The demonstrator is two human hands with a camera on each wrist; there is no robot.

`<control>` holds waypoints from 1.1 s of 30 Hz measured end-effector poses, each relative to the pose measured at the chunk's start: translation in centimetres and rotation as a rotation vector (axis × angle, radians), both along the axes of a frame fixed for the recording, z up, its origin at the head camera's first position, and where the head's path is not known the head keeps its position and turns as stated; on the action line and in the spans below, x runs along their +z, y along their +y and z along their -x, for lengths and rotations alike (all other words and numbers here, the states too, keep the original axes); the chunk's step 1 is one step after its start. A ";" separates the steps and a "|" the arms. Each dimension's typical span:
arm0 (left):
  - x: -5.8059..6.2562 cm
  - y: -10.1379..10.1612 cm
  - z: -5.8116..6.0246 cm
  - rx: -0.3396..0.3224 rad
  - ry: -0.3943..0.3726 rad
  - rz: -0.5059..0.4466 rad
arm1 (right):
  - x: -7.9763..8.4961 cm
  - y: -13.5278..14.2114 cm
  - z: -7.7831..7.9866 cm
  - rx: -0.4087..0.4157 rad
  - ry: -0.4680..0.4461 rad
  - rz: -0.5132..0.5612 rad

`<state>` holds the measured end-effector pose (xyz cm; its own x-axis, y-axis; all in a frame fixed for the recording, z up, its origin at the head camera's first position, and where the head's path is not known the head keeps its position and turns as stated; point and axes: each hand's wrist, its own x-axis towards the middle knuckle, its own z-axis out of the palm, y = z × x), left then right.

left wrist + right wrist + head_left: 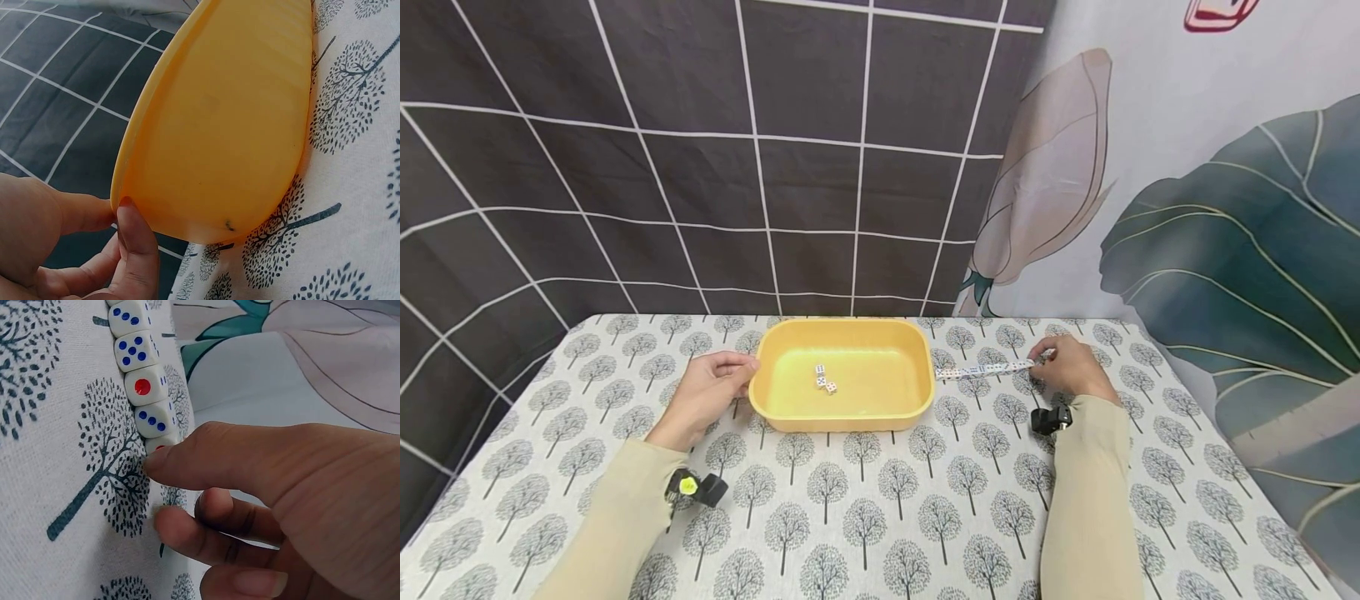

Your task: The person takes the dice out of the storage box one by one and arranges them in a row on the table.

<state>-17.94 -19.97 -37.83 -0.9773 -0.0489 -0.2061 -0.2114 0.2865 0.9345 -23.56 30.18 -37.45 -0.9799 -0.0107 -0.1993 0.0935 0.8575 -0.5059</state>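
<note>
A yellow plastic tray [842, 423] stands on the table, with three white dice [821, 382] lying inside it. At its left end my left hand [711, 387] pinches the rim between thumb and forefinger, as the left wrist view shows at the tray wall [219, 125]. From the tray's right side a straight row of white dice [985, 370] runs to the right, faces set edge to edge with blue and red pips. My right hand [1071, 367] holds the die [160, 447] at the row's far right end; the thumb [187, 456] covers most of it.
A white cloth [865, 508] printed with dark trees covers the table. Behind the table hangs a dark curtain [692, 175] with white grid lines, and to the right a pale curtain [1075, 250] with plant drawings. Black straps with small devices sit on both wrists.
</note>
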 end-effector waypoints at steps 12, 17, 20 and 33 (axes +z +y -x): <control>0.2 0.1 -0.1 -0.001 -0.009 0.003 | 1.9 -1.0 -0.3 0.023 0.063 0.018; 0.2 0.2 -0.1 0.000 -0.011 0.003 | 2.6 -1.8 -0.3 0.049 0.128 0.022; 0.2 0.1 -0.1 0.001 -0.014 0.004 | 3.2 -2.6 -0.2 0.065 0.144 0.031; 0.1 0.1 -0.1 0.006 -0.021 0.008 | 4.4 -6.9 0.0 0.106 0.270 0.106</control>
<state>-17.86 -19.88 -37.77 -0.9725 -0.0562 -0.2259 -0.2323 0.2930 0.9275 -23.57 23.26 -33.08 -0.9895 -0.1227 0.0760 -0.1439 0.7966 -0.5871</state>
